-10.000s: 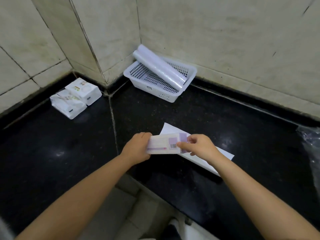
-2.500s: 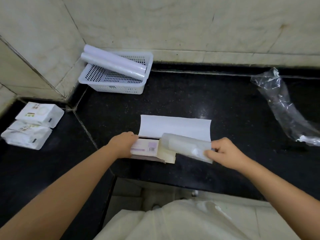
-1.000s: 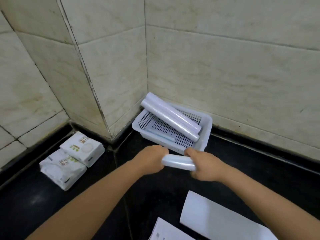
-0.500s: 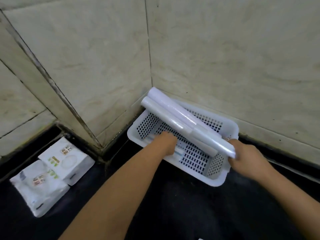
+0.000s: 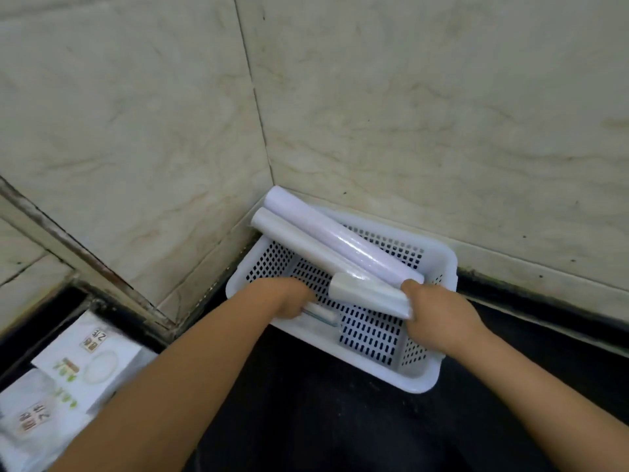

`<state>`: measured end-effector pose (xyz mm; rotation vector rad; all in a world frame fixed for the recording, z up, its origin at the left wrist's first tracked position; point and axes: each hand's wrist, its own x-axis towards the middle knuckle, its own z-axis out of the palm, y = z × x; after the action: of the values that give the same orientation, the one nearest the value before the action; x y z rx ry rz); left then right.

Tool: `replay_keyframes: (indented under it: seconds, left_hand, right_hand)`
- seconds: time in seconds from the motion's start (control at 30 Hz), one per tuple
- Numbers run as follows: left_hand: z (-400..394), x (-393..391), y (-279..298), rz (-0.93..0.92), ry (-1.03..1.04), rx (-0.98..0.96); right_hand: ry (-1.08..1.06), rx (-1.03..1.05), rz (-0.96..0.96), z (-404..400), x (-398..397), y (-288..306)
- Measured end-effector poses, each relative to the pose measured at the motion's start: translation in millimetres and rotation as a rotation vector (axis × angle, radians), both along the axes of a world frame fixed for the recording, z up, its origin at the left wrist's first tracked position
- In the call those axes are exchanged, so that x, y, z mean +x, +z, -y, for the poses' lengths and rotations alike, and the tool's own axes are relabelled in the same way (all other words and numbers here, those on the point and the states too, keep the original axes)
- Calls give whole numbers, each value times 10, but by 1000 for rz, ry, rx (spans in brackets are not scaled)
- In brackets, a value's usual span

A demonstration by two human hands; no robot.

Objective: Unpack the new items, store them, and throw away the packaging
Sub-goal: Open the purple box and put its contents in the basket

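Observation:
A white perforated basket (image 5: 420, 382) sits in the corner of the black counter (image 5: 323, 424). Two long rolls lie slanted across it, a lilac roll (image 5: 340, 240) and a white roll (image 5: 292, 236) beside it. My right hand (image 5: 439, 315) grips the right end of a short clear-wrapped roll (image 5: 369, 291), held low over the basket and against the long white roll. My left hand (image 5: 285, 298) reaches inside the basket, fingers curled on a thin white strip (image 5: 323, 315) lying on the basket floor.
Two white wrapped packs (image 5: 89, 364) (image 5: 32, 422) lie on the counter at the lower left. Tiled walls close in behind and left of the basket. Dark counter surface runs in front of and right of the basket.
The short roll came out of its box and moved up to the basket. Over the last half second my right hand lowered it further in; my left hand stays on the thin strip.

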<state>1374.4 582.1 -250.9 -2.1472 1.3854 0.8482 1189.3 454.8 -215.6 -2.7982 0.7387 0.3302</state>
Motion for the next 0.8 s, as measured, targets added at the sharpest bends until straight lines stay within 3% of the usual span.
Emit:
replay_keyframes:
  seconds: [0.33,0.4,0.6,0.7,0.8]
  left_hand:
    - [-382,118,493,29,-39,-360]
    - [-455,145,604,119,-44,-428]
    - [-522,189,670,278,-12,-552]
    - [-494,159,631,311,10,-545]
    - [-428,122,567,338,0,-487]
  right_hand:
    - [-99,383,-52,-212,413,-198]
    - [-81,337,-19,-334,502,-299]
    - [253,-138,-22,-513,733,-658]
    - [426,-101,-106,-457,731,-800]
    - [402,75,-75,-328,664,-791]
